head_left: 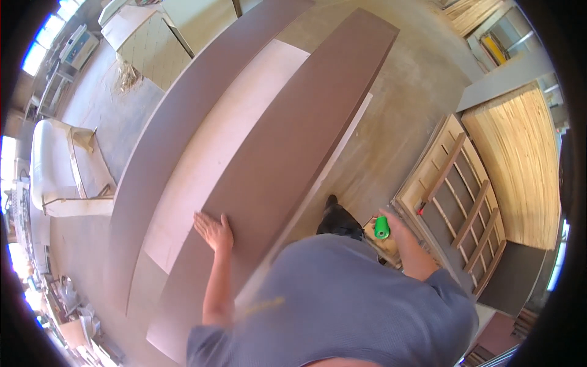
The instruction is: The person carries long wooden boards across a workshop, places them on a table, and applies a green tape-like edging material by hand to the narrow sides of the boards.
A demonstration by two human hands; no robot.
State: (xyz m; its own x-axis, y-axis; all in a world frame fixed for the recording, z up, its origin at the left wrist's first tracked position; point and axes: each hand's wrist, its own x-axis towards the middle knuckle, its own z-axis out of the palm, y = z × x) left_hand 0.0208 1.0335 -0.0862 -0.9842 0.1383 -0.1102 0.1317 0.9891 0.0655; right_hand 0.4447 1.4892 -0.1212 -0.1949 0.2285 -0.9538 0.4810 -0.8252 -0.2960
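Two long brown panels [293, 122] lie to your left, with a pale board [239, 105] showing between them. Your hands are apart: the left hand [215, 233] rests flat on the nearer panel, by its left edge; the right hand [396, 225] grips a green tapered object [381, 228] at your right side.

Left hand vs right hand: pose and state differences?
The left hand rests on the nearer brown panel; the right hand holds a green object away from that panel.
The left hand is open, fingers extended; the right hand is closed around its object.
Shared: both are bare.
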